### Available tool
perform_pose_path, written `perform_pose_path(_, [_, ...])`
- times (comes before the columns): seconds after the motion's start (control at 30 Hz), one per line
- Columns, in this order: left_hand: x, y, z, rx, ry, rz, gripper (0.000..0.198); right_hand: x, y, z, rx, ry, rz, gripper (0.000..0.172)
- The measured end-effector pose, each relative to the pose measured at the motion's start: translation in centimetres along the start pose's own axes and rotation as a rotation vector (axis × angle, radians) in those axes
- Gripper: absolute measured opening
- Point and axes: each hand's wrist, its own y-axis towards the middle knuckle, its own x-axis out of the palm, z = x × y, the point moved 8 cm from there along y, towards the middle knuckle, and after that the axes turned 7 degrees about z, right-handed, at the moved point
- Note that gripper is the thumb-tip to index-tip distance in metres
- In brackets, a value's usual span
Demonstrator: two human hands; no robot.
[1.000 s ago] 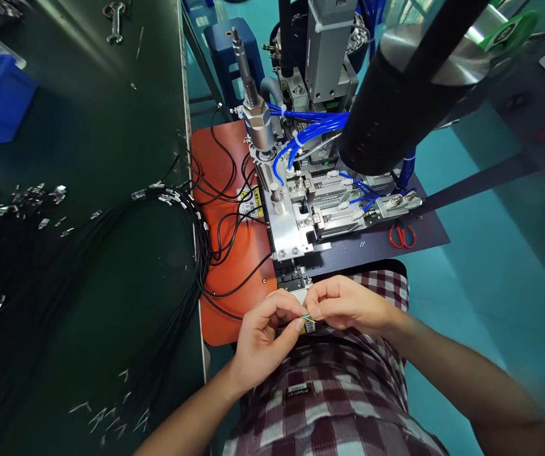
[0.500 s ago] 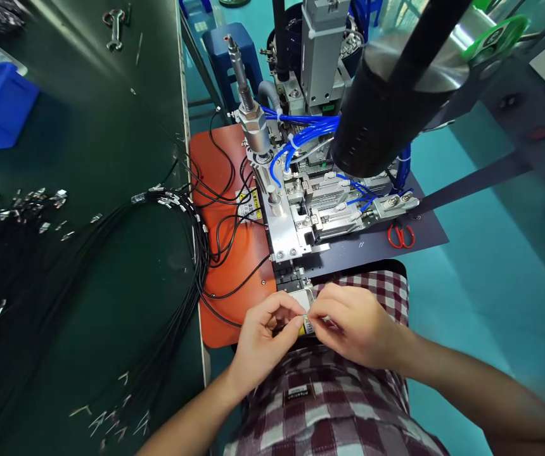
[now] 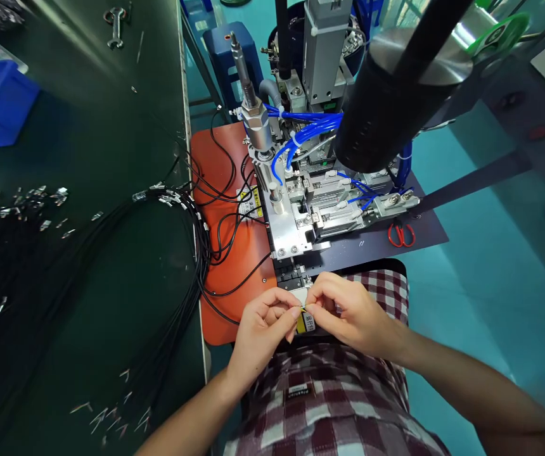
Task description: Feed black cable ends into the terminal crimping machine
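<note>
In front of my lap, my left hand [image 3: 265, 326] is closed, thumb and index fingertip pinched together. My right hand [image 3: 348, 310] makes the same kind of pinch, its fingertips almost meeting the left ones. Whatever sits between them is too small to make out, apart from a thin yellowish trace. A black cable [image 3: 222, 311] runs toward my left hand and disappears behind it. Just beneath the fingertips is a yellow-and-white label [image 3: 307, 322] on the machine's front. The metal machine [image 3: 291, 237] stands right beyond both hands.
A coil of black cables [image 3: 199, 253] hangs over the green table's edge onto the orange plate [image 3: 239, 272]. Red-handled scissors [image 3: 400, 235] lie on the dark base at right. A black cylinder [image 3: 372, 114] overhangs the machine. A blue bin [image 3: 4, 107] and a wrench [image 3: 116, 28] are at far left.
My right hand has shifted slightly left and up, bringing its fingertips closer to the left ones. The left hand stays nearly in place, still pinching.
</note>
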Motion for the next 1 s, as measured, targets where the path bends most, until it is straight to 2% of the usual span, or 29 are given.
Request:
perform_pose_path(0.17, [0.1,0.0,0.2,-0.009,0.091,-0.005,0.019,0.5,1.2,1.0,0.100,0.095,-0.229,0.011])
perform_pose_path(0.3, [0.3,0.0,0.6,0.034,0.080,-0.032,0.015,1.7,1.5,2.7,0.336,0.371,-0.397,0.012])
perform_pose_path(0.4, [0.4,-0.1,1.6,0.138,0.023,-0.061,0.011,2.8,1.1,3.2,0.494,0.558,-0.517,0.013])
perform_pose_path(0.5, [0.5,-0.4,2.8,0.274,0.024,-0.115,0.003,3.4,0.9,3.2,0.581,0.723,-0.593,0.011])
perform_pose_path(0.57, [0.6,-0.6,3.2,0.338,0.043,-0.158,0.005,3.7,0.8,3.0,0.598,0.811,-0.625,0.010])
perform_pose_path(0.67, [0.6,-0.5,3.1,0.315,-0.017,-0.201,0.005,4.4,0.5,3.0,0.620,0.916,-0.658,0.011])
perform_pose_path(0.73, [0.4,-0.2,2.6,0.238,-0.099,-0.169,0.002,4.8,0.4,3.2,0.627,0.959,-0.593,0.013])
perform_pose_path(0.83, [-0.1,0.2,1.7,0.120,-0.180,-0.045,0.007,4.7,0.2,3.9,0.605,0.936,-0.353,0.018])
perform_pose_path(0.93, [-0.1,0.4,0.8,0.038,-0.187,0.036,0.013,4.0,-0.4,4.2,0.561,0.792,-0.150,0.021])
perform_pose_path(1.0, [0.0,0.4,0.4,0.015,-0.170,0.053,0.016,2.7,-0.5,3.7,0.446,0.613,-0.032,0.018])
